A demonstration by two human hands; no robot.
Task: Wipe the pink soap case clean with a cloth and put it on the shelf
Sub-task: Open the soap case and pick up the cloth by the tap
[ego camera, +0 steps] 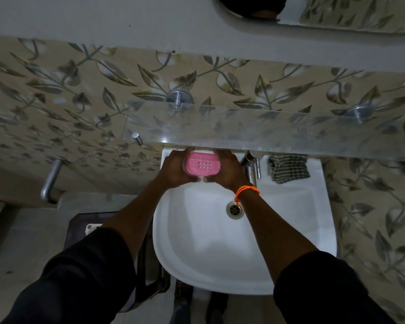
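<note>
- Pink soap case (pixel 202 165) is held over the far rim of the white sink (pixel 313 230), just below the near edge of the glass shelf (pixel 267 134), its drain holes facing up.
- Nearest the camera, two dark sleeves lead to bare forearms reaching across the basin; the drain (pixel 235 209) lies beside the right forearm.
- An orange bracelet (pixel 246 191) circles the right wrist.
- Left hand (pixel 174 170) grips the left end of the case, fingers curled round its edge.
- Right hand (pixel 228 171) grips the right end the same way, so the case sits pinched between both.
- Just right of the right hand stands a chrome tap (pixel 251 164).
- Farther right, a striped cloth (pixel 289 168) lies crumpled on the far right corner of the sink, apart from both hands.
- Beyond, the glass shelf runs along the leaf-patterned tile wall (pixel 80 90) on round metal brackets (pixel 179 99).
- A metal bar (pixel 50 178) juts from the wall at left.
</note>
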